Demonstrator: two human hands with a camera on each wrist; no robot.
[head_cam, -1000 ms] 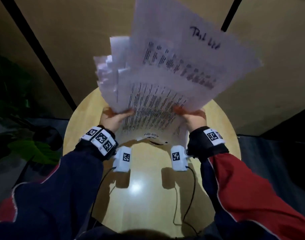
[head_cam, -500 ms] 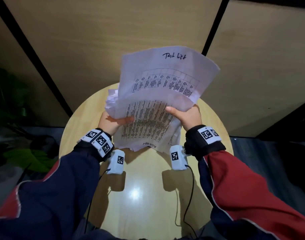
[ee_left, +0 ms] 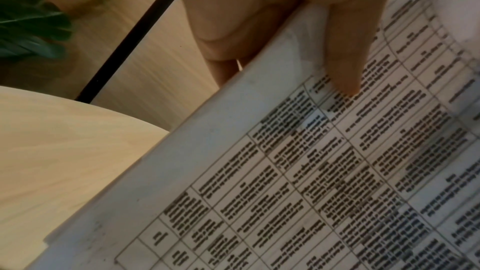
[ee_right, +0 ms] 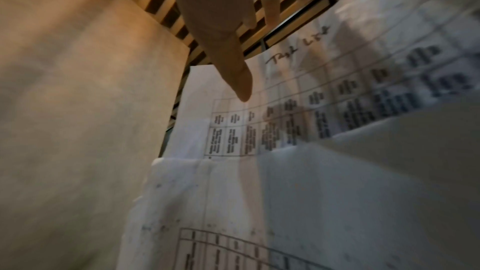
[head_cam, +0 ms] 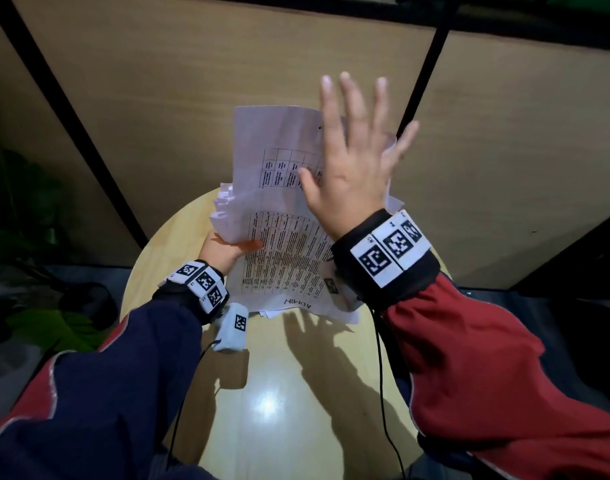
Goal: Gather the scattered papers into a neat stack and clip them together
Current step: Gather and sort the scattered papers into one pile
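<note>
A bundle of printed papers [head_cam: 279, 247] stands upright over the far half of the round wooden table [head_cam: 262, 393], its sheets uneven at the left side. My left hand [head_cam: 227, 249] grips the bundle's left edge, thumb on the front sheet [ee_left: 342, 65] and fingers behind. My right hand [head_cam: 355, 157] is raised in front of the top of the papers [ee_right: 298, 120], fingers straight and spread, holding nothing. Whether the palm touches the sheets I cannot tell. No clip is visible.
Wooden wall panels with black divider strips [head_cam: 424, 74] stand behind the table. A green leafy plant [head_cam: 37, 323] sits low at the left, also in the left wrist view [ee_left: 39, 7]. Cables from the wrist cameras trail over the near table [head_cam: 383, 393].
My right hand let go of the papers' right edge and rose with fingers spread in front of the top. The left hand alone now holds the bundle, which has lowered.
</note>
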